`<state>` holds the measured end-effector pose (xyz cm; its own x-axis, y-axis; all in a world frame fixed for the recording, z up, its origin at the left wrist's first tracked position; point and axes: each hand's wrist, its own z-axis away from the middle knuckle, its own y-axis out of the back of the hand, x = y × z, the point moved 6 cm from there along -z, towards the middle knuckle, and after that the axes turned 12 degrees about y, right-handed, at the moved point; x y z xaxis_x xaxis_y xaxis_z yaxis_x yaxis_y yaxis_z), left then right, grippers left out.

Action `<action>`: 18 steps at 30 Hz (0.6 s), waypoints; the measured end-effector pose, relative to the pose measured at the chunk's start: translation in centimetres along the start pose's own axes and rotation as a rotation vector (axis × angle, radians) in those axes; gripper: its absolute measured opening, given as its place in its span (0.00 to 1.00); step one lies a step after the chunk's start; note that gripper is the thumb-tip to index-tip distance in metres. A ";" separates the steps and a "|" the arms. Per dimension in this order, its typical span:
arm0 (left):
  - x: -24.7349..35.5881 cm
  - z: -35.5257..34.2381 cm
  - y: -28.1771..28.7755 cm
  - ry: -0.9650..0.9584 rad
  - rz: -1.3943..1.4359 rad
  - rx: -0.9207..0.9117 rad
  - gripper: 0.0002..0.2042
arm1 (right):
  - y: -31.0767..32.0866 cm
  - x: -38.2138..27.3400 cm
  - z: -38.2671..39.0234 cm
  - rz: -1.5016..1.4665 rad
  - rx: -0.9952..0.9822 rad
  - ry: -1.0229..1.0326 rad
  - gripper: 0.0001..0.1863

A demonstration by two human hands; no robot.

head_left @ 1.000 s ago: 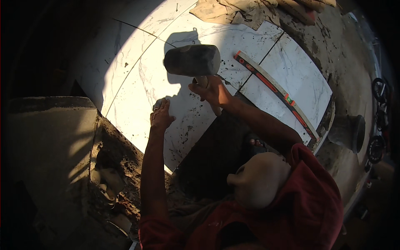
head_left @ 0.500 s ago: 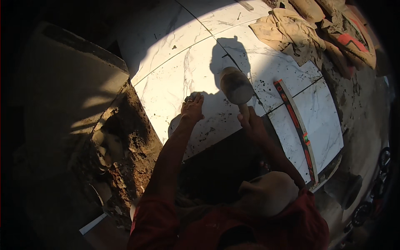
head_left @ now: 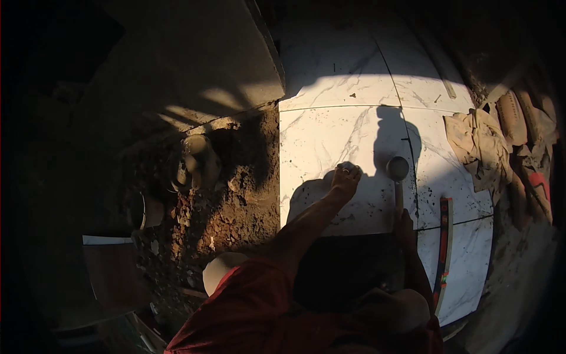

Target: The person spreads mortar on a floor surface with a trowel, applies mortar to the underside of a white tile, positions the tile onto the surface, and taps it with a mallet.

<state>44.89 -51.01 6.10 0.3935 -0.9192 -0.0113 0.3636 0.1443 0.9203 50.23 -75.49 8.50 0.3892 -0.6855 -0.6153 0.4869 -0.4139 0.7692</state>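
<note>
My left hand [head_left: 346,179] rests with its fingers laid out on a white, grey-veined floor tile [head_left: 318,141]. To its right, my right hand [head_left: 404,229] is wrapped round the handle of a mallet [head_left: 397,170]. The mallet's round, dark head points away from me, over the same tile near the joint on its right. Whether it touches the tile I cannot tell. Farther right, a red and black spirit level [head_left: 443,253] lies lengthwise across the neighbouring tiles. My head's shadow falls beyond the mallet.
Broken soil [head_left: 253,177] borders the tiles on the left, below a concrete slab [head_left: 236,88]. A crumpled tan cloth [head_left: 479,147] and several sacks [head_left: 512,121] lie at the far right. A dark gap [head_left: 348,259] opens between me and the tile's near edge.
The view has turned, so the tiles appear farther right and straighter. The mallet has come down toward the tile from its raised position. My left hand still rests on the tile.
</note>
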 end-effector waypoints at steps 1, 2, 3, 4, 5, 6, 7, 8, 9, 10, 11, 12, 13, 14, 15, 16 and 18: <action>-0.8 0.4 -0.5 0.018 -0.007 0.009 0.48 | 1.1 -3.8 -0.1 -0.193 0.007 -0.025 0.27; -1.6 0.8 -0.9 0.035 -0.009 0.016 0.48 | 1.7 -6.0 -0.5 -0.321 0.056 0.017 0.27; -1.7 0.4 -1.1 0.038 -0.008 0.031 0.48 | 2.3 -7.1 -0.2 -0.444 0.110 0.038 0.27; -2.3 0.4 -1.7 0.054 -0.004 0.043 0.48 | 2.2 -8.6 0.2 -0.572 0.157 0.064 0.26; -3.0 0.6 -2.4 0.067 -0.002 0.055 0.48 | 1.7 -9.9 0.6 -0.596 0.177 0.057 0.24; -3.6 0.4 -2.3 0.091 -0.030 0.070 0.48 | 1.0 -9.0 -0.1 -0.502 0.136 0.067 0.23; -3.1 0.2 -2.1 0.093 -0.052 0.093 0.47 | -0.1 -6.1 -1.1 -0.396 0.115 0.066 0.22; -1.2 -0.5 -1.0 0.061 -0.062 0.132 0.47 | 0.1 -2.5 -1.6 -0.269 0.123 0.047 0.22; 0.3 -0.7 0.1 0.034 -0.038 0.077 0.47 | -0.6 1.3 -2.5 -0.363 -0.013 -0.045 0.22; -0.4 -0.1 -0.2 0.033 -0.030 -0.008 0.46 | 1.0 -2.1 -1.7 -0.456 0.049 -0.050 0.23; -2.1 0.3 -0.9 0.053 -0.035 0.011 0.47 | 2.1 -7.8 -1.5 -0.561 0.104 -0.031 0.23; -2.8 0.7 -1.4 0.065 -0.029 0.030 0.47 | 1.8 -8.8 -1.7 -0.732 0.155 0.034 0.24; -2.7 0.6 -1.3 0.055 -0.003 -0.010 0.37 | 3.2 -10.6 -1.7 -0.669 0.218 0.090 0.24; -2.4 0.6 -1.3 0.046 0.023 -0.052 0.29 | 2.1 -9.1 -1.8 -0.647 0.203 0.064 0.25; -1.3 0.5 -0.6 0.044 0.013 -0.076 0.30 | 0.9 -6.2 -2.4 -0.539 0.196 0.015 0.25; -1.3 0.4 -0.3 0.046 0.013 -0.076 0.31 | 0.7 -5.6 -2.9 -0.442 0.172 -0.020 0.25; -1.9 0.2 -0.8 0.067 0.014 -0.083 0.33 | 0.9 -5.4 -3.9 -0.397 0.067 -0.102 0.25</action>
<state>43.71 -49.47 5.50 0.4531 -0.8910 -0.0274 0.4256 0.1892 0.8849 51.65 -69.82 11.89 0.1004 -0.5193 -0.8487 0.5306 -0.6936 0.4872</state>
